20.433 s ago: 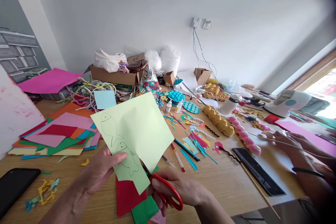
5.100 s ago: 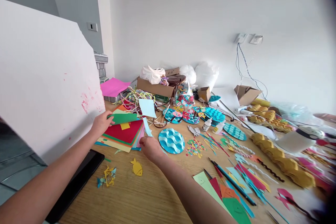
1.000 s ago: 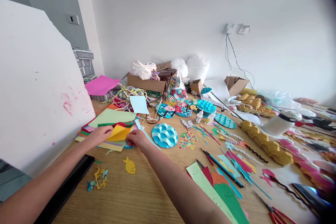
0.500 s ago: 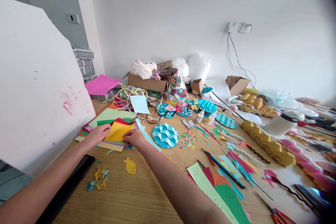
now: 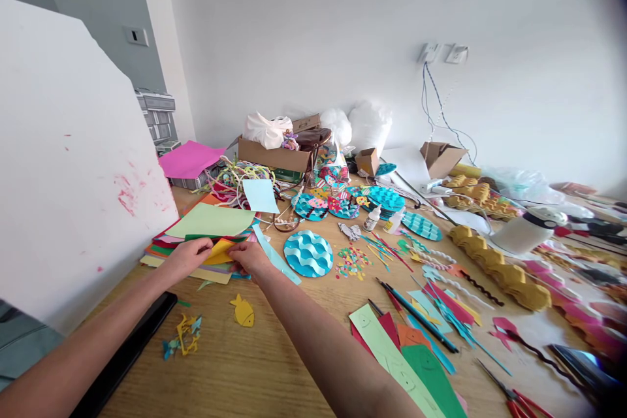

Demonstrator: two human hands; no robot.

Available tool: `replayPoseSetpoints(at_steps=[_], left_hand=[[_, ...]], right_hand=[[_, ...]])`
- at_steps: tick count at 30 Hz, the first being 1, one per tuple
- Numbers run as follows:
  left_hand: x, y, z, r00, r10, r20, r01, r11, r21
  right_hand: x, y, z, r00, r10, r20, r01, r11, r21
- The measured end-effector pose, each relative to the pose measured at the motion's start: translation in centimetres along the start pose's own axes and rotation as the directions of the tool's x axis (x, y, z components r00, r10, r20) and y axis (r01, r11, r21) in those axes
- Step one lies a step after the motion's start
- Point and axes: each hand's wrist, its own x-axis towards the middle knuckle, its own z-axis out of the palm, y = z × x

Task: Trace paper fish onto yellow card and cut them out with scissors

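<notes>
At the front of a stack of coloured paper sheets [image 5: 215, 219], a piece of yellow paper [image 5: 220, 252] lies between my two hands. My left hand [image 5: 189, 256] has its fingers closed at the paper's left edge. On the right edge, my right hand [image 5: 251, 257] pinches the same piece; its fingertips are partly hidden. A pale green sheet tops the stack behind them. Nearer to me, a yellow paper fish [image 5: 243, 311] lies on the table beside a small heap of paper scraps [image 5: 183, 334]. Right of my right hand are a light blue paper strip [image 5: 275, 255] and a blue wavy disc [image 5: 308, 253].
A dark flat device [image 5: 142, 339] lies under my left forearm. White glue bottles [image 5: 372, 217], confetti [image 5: 353, 262], pens [image 5: 416, 313], cut paper strips [image 5: 392, 353] and red-handled scissors [image 5: 514, 398] spread to the right. A white board [image 5: 73, 144] stands at the left.
The yellow paper, raised and widely visible before, is now lower and mostly covered by the pale green sheet and my hands. My left hand has moved slightly right, closer to my right hand.
</notes>
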Motion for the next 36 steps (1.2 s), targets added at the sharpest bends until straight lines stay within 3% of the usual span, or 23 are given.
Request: replayPoseSetpoints(at_steps=[10, 28, 36], left_hand=[[-0.6, 0.6, -0.5, 0.992, 0.115, 0.044, -0.109, 0.986, -0.122], [0.1, 0.2, 0.2, 0.994, 0.103, 0.021, -0.098, 0.982, -0.164], [0.3, -0.1, 0.6, 0.994, 0.112, 0.014, -0.107, 0.977, -0.186]], right_hand=[[0.4, 0.5, -0.1, 0.998, 0.03, 0.05, -0.034, 0.995, 0.091], [-0.2, 0.9, -0.8, 0.996, -0.062, 0.071, 0.046, 0.974, 0.22], [-0.3, 0.8, -0.4, 0.996, -0.081, 0.043, 0.071, 0.979, 0.192]])
